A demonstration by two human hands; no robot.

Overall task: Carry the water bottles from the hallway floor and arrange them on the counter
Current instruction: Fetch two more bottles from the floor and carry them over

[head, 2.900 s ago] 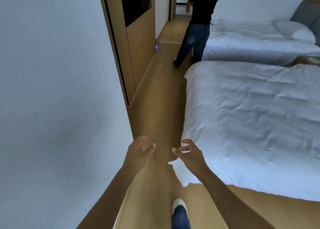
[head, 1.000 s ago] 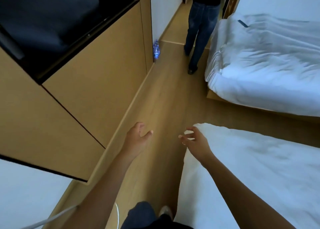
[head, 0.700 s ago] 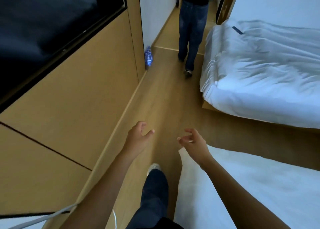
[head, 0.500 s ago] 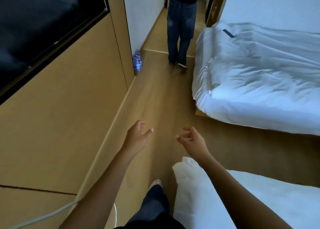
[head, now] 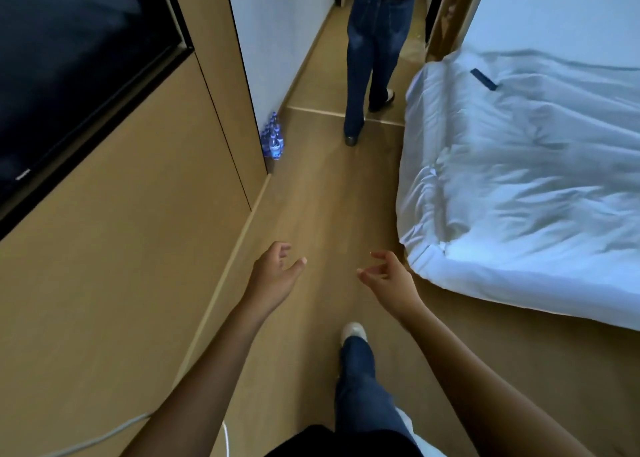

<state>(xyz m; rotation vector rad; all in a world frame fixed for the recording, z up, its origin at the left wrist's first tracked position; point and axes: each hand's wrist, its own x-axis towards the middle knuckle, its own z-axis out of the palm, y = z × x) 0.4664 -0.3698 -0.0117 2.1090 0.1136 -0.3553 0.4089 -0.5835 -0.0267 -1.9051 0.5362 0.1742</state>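
Several water bottles [head: 273, 137] with blue labels stand in a row on the wooden floor, tight against the corner where the wooden wall panel meets the white wall. They are well ahead of me and slightly left. My left hand [head: 275, 280] and my right hand [head: 389, 278] are held out in front of me above the floor, both empty with fingers spread and loosely curled. No counter is in view.
A person in blue jeans [head: 374, 51] walks ahead in the hallway, just right of the bottles. A bed with white bedding [head: 526, 186] borders the passage on the right. A wooden wall panel [head: 145, 235] with a dark TV screen [head: 69, 61] is on the left.
I have walked forward along the passage; the bottles are nearer and lower in view. The near bed has dropped out of sight. The person ahead stepped further into the hallway. My hands stay empty.
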